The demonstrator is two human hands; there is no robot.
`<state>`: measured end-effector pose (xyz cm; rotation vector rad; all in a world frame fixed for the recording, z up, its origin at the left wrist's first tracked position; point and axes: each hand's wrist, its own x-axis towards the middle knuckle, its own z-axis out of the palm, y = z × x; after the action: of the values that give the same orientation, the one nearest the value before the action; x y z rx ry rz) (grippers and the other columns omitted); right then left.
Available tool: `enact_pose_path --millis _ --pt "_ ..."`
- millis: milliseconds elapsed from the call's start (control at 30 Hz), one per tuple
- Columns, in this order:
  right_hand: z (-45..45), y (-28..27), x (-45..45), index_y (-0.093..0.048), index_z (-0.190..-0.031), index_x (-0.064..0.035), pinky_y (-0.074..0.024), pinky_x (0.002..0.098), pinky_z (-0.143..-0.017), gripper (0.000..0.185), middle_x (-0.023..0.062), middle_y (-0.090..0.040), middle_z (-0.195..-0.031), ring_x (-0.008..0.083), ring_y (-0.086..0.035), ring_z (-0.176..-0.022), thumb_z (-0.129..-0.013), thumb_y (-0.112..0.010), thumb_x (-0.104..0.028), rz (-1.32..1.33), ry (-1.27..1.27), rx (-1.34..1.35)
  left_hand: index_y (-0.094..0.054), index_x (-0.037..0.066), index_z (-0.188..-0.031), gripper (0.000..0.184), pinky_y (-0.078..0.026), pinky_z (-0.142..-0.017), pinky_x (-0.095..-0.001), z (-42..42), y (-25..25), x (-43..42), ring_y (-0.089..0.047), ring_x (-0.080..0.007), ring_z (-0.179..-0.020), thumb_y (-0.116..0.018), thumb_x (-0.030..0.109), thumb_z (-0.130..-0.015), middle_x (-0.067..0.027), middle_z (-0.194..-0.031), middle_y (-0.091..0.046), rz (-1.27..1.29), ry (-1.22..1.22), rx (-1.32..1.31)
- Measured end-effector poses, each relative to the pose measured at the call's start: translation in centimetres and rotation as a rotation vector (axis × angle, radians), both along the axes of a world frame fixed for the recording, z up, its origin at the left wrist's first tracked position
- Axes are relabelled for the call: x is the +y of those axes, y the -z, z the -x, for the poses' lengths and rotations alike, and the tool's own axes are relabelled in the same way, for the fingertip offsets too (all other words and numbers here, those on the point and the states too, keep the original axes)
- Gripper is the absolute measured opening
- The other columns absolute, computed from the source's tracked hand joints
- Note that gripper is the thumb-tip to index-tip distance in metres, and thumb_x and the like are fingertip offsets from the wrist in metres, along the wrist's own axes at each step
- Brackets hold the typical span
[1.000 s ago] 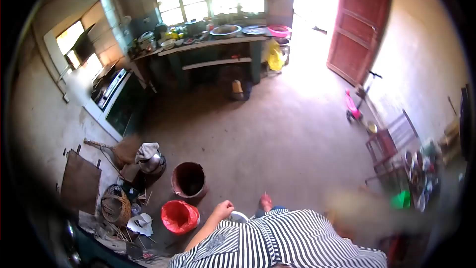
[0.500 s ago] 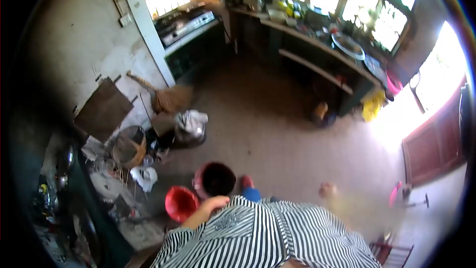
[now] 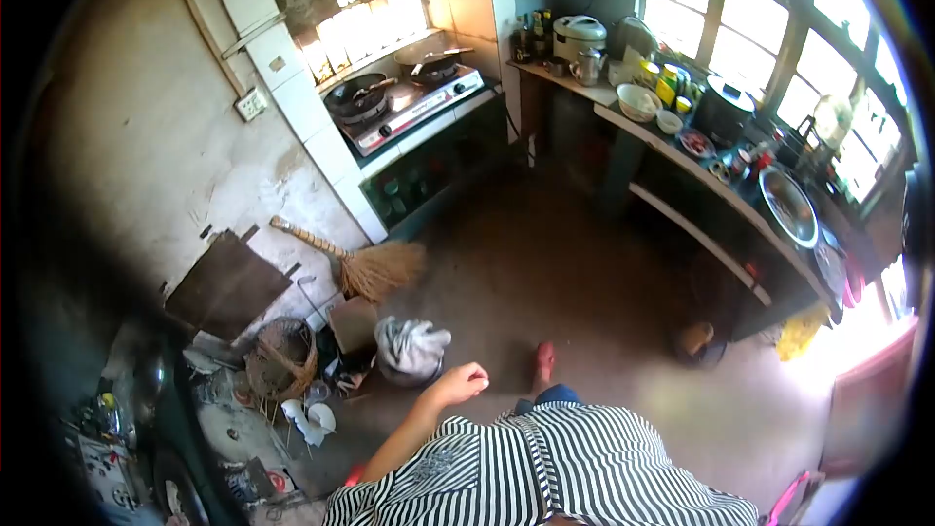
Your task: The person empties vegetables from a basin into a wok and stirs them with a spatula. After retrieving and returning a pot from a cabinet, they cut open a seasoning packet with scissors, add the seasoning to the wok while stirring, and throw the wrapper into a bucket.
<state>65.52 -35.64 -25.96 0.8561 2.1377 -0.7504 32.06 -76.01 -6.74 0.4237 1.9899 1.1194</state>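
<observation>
My left hand [image 3: 462, 384] is raised in front of the striped shirt [image 3: 526, 458], its fingers curled together; whether something small is inside cannot be made out. Nearest to it stands a metal pot [image 3: 409, 360] with a grey cloth [image 3: 417, 339] on top, just to its left and apart from it. My right hand does not show. One foot in a red shoe [image 3: 544, 362] is forward on the floor.
A straw broom [image 3: 382, 271] leans by the left wall near a wicker basket [image 3: 280, 360]. Ahead is a two-burner stove [image 3: 414, 105] with pans. A long counter [image 3: 682, 158] with a rice cooker [image 3: 579, 37], bowls and a steel basin [image 3: 788, 206] runs along the windows.
The view has turned left and moved closer to the stove and counter. The dark bucket has left view, and the red one is nearly hidden. My left hand now reaches further out from the shirt.
</observation>
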Motion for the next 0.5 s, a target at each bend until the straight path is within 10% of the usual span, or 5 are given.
enact_pose_path --millis 100,200,267,500 --pt "11.4 3.7 6.4 -0.071 -0.084 -0.0104 -0.0516 0.0357 -0.077 0.019 0.006 -0.069 -0.091 0.019 -0.065 -0.089 -0.081 -0.058 -0.024 -0.29 -0.799 0.035 -0.06 0.005 -0.097 0.022 -0.049 -0.066 -0.0286 6.2 1.1 0.8 -0.06 -0.013 -0.072 -0.062 0.023 -0.084 -0.0043 -0.08 -0.064 0.057 -0.158 -0.139" --pt "28.4 10.7 15.3 -0.069 -0.082 -0.0117 -0.0524 0.037 -0.065 0.018 0.0065 -0.068 -0.082 0.0221 -0.066 -0.076 -0.081 -0.056 -0.024 -0.604 -0.958 0.296 -0.06 0.005 -0.099 0.025 -0.049 -0.069 -0.0283 11.5 0.6 1.8 -0.06 -0.0132 -0.076 -0.062 0.026 -0.084 -0.0062 -0.083 -0.065 0.162 -0.209 -0.081" --pt "42.2 -7.0 11.9 -0.059 -0.084 -0.0069 -0.0424 0.0321 -0.042 0.013 0.0055 -0.055 -0.06 0.0178 -0.053 -0.047 -0.086 -0.051 -0.017 0.332 0.538 0.463 -0.061 0.005 -0.099 0.027 -0.049 -0.073 -0.0303 15.4 -0.1 2.4 -0.061 -0.0162 -0.08 -0.063 0.026 -0.083 -0.0088 -0.087 -0.065 0.172 -0.195 -0.025" --pt "72.1 -24.2 5.4 -0.059 -0.108 -0.0064 -0.0482 0.0224 -0.059 0.021 0.0042 -0.064 -0.084 0.0093 -0.059 -0.07 -0.09 -0.056 -0.017 0.697 0.118 0.747 -0.062 0.004 -0.099 0.024 -0.047 -0.081 -0.0303 30.5 0.8 5.6 -0.06 -0.0173 -0.089 -0.062 0.024 -0.086 -0.0098 -0.093 -0.066 0.087 -0.234 0.092"
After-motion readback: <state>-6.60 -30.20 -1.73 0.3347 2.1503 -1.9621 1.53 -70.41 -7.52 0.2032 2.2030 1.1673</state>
